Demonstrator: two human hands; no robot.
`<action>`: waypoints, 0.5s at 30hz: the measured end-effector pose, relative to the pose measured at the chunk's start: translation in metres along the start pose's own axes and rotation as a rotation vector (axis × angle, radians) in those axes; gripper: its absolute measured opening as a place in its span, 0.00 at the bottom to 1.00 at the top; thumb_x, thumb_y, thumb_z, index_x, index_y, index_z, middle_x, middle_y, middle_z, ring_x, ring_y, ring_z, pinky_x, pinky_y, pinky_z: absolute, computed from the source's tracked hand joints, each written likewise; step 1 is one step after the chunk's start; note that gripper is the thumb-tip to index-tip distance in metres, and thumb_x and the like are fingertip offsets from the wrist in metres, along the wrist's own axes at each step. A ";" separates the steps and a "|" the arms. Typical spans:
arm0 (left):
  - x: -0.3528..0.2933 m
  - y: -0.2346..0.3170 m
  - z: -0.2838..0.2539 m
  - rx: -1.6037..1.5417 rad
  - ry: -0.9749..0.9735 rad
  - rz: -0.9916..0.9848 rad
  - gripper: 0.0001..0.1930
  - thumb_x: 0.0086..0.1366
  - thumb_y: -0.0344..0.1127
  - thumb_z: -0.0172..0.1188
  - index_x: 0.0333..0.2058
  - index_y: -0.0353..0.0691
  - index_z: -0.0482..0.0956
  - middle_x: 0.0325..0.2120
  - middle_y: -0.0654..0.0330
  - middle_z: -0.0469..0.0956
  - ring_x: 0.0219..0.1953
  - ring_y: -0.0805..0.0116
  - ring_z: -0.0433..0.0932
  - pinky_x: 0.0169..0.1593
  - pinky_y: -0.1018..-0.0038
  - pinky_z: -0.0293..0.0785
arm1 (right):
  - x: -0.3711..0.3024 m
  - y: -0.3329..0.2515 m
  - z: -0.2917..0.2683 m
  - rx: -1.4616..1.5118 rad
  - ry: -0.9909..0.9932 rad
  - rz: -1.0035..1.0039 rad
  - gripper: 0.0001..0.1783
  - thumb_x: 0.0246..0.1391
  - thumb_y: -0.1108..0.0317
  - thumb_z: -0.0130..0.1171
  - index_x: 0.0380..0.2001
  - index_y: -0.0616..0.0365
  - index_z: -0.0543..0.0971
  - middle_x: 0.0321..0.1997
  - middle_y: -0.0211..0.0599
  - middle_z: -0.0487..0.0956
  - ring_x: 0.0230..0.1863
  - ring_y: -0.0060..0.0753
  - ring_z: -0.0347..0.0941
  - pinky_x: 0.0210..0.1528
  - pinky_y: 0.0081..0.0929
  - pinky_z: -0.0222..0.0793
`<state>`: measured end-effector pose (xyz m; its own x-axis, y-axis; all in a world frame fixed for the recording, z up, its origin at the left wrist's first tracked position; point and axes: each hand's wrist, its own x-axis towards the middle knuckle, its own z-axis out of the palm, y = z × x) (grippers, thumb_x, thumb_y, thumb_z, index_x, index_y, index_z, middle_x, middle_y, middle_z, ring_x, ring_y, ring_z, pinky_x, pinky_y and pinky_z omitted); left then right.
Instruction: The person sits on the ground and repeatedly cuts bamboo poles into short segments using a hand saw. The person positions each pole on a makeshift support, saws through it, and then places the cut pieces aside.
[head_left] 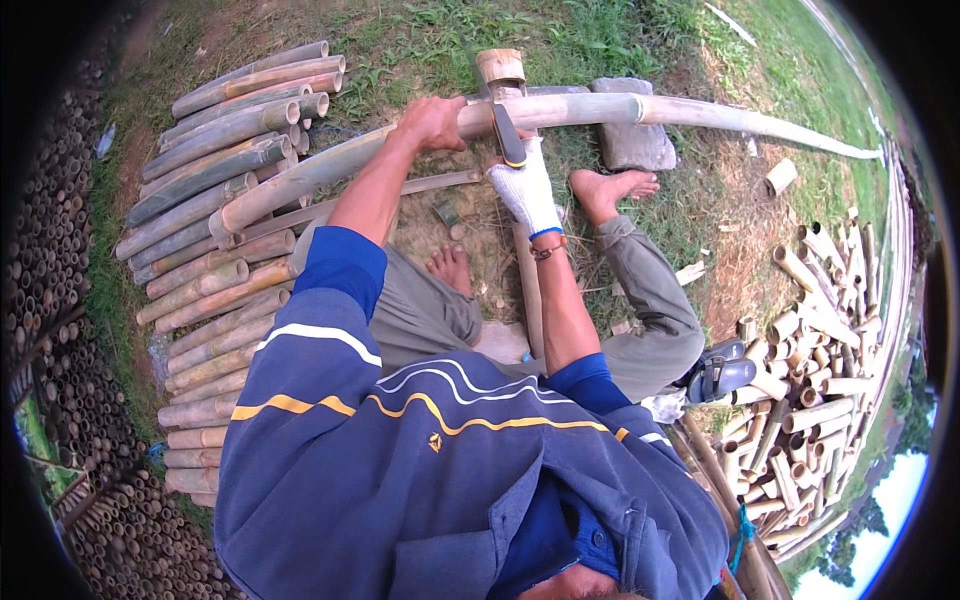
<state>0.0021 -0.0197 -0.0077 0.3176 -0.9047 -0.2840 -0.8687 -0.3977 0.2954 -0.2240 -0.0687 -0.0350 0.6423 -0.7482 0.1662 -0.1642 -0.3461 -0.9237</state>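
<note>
Has a broad dark bank of bamboo ends (120, 530) far to the left of the left hand. Has a heap of short bamboo pieces (810, 400) well to the right of the right hand and nearer the body, and a stack of bamboo lengths (220, 200) left of the left hand. Works at a long bamboo pole (580, 108), running under the left hand, just beyond the right hand, and well out to both sides. Wears a navy shirt (330, 460) with white and yellow stripes, nearer the body than both hands, and grey-green trousers (655, 310). Has a stone block (637, 148) under the pole, right of the right hand, and dark sandals (722, 372) farther right, nearer the body.

Grips the pole from above with the bare left hand (432, 122), fingers curled over. Closes the white-gloved right hand (527, 192) around a black-and-yellow tool handle (508, 135), angled up across the pole; cannot tell the blade clearly. Wears a bracelet (547, 247) just below the glove. Bears a small yellow emblem (435, 442) on the shirt, bodyward of the left hand, too small to read.
</note>
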 end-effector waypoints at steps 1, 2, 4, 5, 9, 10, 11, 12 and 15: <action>-0.001 -0.008 0.000 -0.002 0.008 0.002 0.41 0.50 0.52 0.81 0.60 0.41 0.79 0.49 0.43 0.89 0.54 0.40 0.87 0.60 0.50 0.83 | -0.006 -0.004 0.004 -0.005 0.000 -0.015 0.34 0.56 0.82 0.61 0.67 0.60 0.70 0.49 0.38 0.77 0.45 0.29 0.73 0.52 0.29 0.75; 0.000 -0.019 0.002 -0.010 0.013 0.010 0.41 0.50 0.53 0.82 0.60 0.40 0.79 0.50 0.43 0.89 0.55 0.40 0.87 0.60 0.50 0.83 | -0.020 -0.008 0.003 -0.018 0.001 -0.027 0.35 0.56 0.82 0.61 0.68 0.60 0.70 0.50 0.38 0.77 0.45 0.29 0.73 0.53 0.29 0.75; -0.002 -0.032 0.002 -0.008 0.001 -0.007 0.42 0.50 0.53 0.82 0.61 0.40 0.79 0.51 0.43 0.89 0.56 0.41 0.87 0.61 0.50 0.82 | -0.075 -0.025 -0.016 -0.045 -0.115 0.150 0.36 0.57 0.81 0.60 0.70 0.60 0.68 0.52 0.38 0.77 0.45 0.30 0.74 0.54 0.29 0.75; -0.002 -0.032 -0.003 0.002 -0.006 -0.025 0.43 0.50 0.53 0.82 0.62 0.40 0.79 0.51 0.44 0.89 0.56 0.41 0.86 0.62 0.50 0.82 | -0.121 -0.039 -0.037 -0.064 -0.108 0.157 0.38 0.55 0.80 0.61 0.71 0.59 0.69 0.55 0.43 0.78 0.52 0.38 0.76 0.59 0.34 0.74; -0.003 -0.026 0.014 -0.045 -0.023 -0.022 0.48 0.50 0.53 0.82 0.68 0.40 0.76 0.53 0.44 0.88 0.57 0.42 0.86 0.63 0.50 0.81 | -0.287 -0.103 -0.113 0.022 -0.063 0.309 0.43 0.51 0.80 0.58 0.74 0.58 0.66 0.58 0.45 0.76 0.54 0.40 0.76 0.65 0.33 0.71; -0.003 -0.024 0.014 -0.041 -0.046 -0.030 0.50 0.50 0.52 0.81 0.71 0.41 0.74 0.54 0.44 0.88 0.58 0.43 0.86 0.63 0.51 0.81 | -0.287 -0.105 -0.115 -0.032 -0.080 0.295 0.43 0.51 0.80 0.57 0.74 0.58 0.66 0.56 0.44 0.76 0.53 0.39 0.76 0.64 0.33 0.71; -0.008 -0.024 0.017 -0.042 -0.059 -0.034 0.49 0.51 0.52 0.81 0.71 0.40 0.75 0.54 0.44 0.88 0.58 0.43 0.86 0.63 0.51 0.81 | -0.280 -0.111 -0.117 -0.087 -0.104 0.276 0.42 0.52 0.80 0.56 0.74 0.58 0.66 0.55 0.43 0.76 0.51 0.38 0.76 0.64 0.33 0.72; -0.008 -0.022 0.014 -0.036 -0.059 -0.032 0.49 0.51 0.52 0.82 0.70 0.40 0.75 0.54 0.43 0.88 0.58 0.43 0.86 0.63 0.51 0.81 | -0.268 -0.112 -0.116 -0.141 -0.118 0.244 0.42 0.52 0.80 0.55 0.74 0.58 0.66 0.54 0.42 0.75 0.50 0.37 0.75 0.63 0.34 0.72; -0.009 -0.028 0.010 -0.040 -0.048 -0.037 0.47 0.51 0.52 0.81 0.69 0.40 0.76 0.54 0.43 0.88 0.58 0.42 0.86 0.63 0.51 0.81 | -0.161 -0.059 -0.074 -0.055 -0.156 0.319 0.39 0.53 0.78 0.63 0.70 0.58 0.69 0.51 0.43 0.78 0.49 0.42 0.77 0.60 0.37 0.74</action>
<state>0.0195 0.0008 -0.0226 0.3296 -0.8814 -0.3383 -0.8407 -0.4371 0.3197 -0.3729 0.0305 0.0184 0.6583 -0.7293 -0.1865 -0.4125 -0.1423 -0.8998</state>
